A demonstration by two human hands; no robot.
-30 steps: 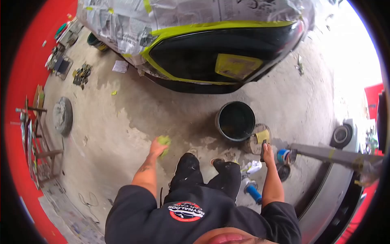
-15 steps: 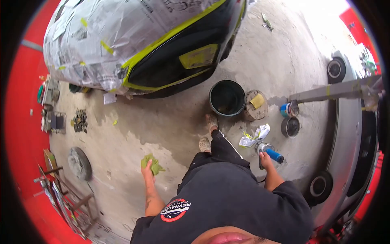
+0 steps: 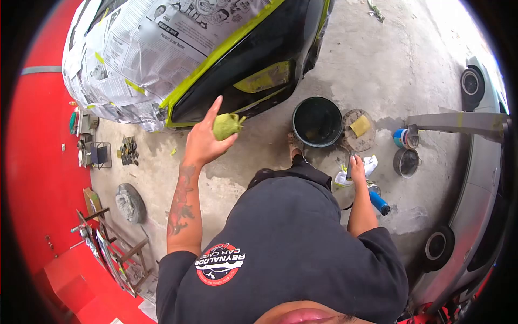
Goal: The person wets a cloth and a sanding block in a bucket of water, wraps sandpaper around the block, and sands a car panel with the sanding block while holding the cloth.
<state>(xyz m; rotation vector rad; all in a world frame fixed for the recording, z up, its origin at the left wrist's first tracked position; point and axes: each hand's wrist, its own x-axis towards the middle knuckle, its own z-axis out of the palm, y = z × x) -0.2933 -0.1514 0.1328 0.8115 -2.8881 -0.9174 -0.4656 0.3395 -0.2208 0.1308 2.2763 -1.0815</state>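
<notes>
My left hand (image 3: 204,141) is raised before the glossy black bumper (image 3: 216,92) of a car, index finger stretched out. Between thumb and fingers it holds a crumpled yellow-green cloth (image 3: 227,126). Whether the cloth touches the bumper I cannot tell. Low at my right side, my right hand (image 3: 357,168) grips a narrow dark object (image 3: 349,162), mostly covered by the fingers. Below that hand shows a blue cylinder (image 3: 379,203) with a silvery part at its end. A white cloth or paper (image 3: 369,165) lies just behind the hand.
Newspaper (image 3: 129,59) and yellow-green tape cover the car's upper body. A dark bucket (image 3: 317,123) stands ahead, beside a round block (image 3: 358,141) with a yellow pad (image 3: 360,126). Right of these are a blue can (image 3: 401,138), a metal pot (image 3: 406,162), a grey post (image 3: 453,122) and a silver car (image 3: 469,189).
My left hand has risen forward with the cloth, from over the floor to the bumper. My right hand has moved a little forward. The car looks nearer.
</notes>
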